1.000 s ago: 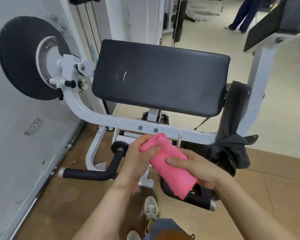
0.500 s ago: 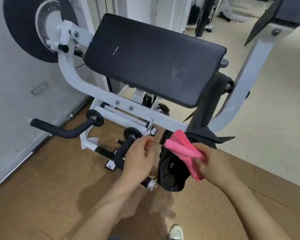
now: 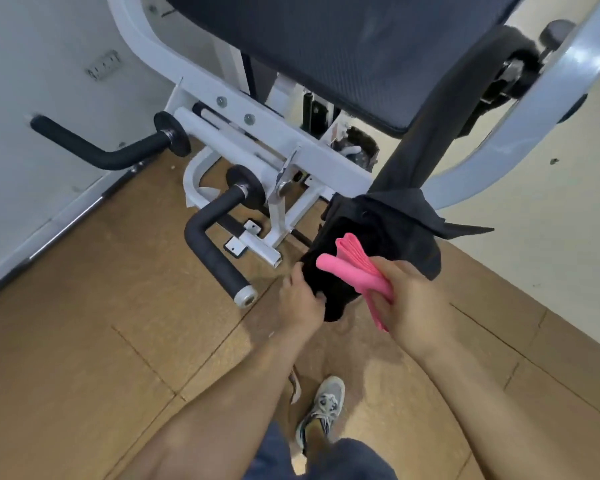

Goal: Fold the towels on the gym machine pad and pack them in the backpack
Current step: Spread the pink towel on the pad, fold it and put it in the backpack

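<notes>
Looking down from the head camera, we grip the folded pink towel (image 3: 352, 268) in our right hand (image 3: 413, 303). The fingers and thumb are curled tightly round its near end. The rest of the bundle juts out past the fist, up and to the left, and its free end lies against the dark front of the black backpack (image 3: 392, 220). A loose pink edge trails down below the fist.

Our left hand (image 3: 300, 299) pinches the lower left edge of the backpack's fabric, just beside the towel's tip. The backpack hangs by its strap (image 3: 430, 109) from the machine's white frame (image 3: 291, 136), below the near right corner of the black machine pad (image 3: 343, 46).

To the left, two black foam handles (image 3: 215, 247) stick out from the frame. Our grey trainer (image 3: 323, 407) stands on the brown floor (image 3: 101, 341) beneath our forearms.
</notes>
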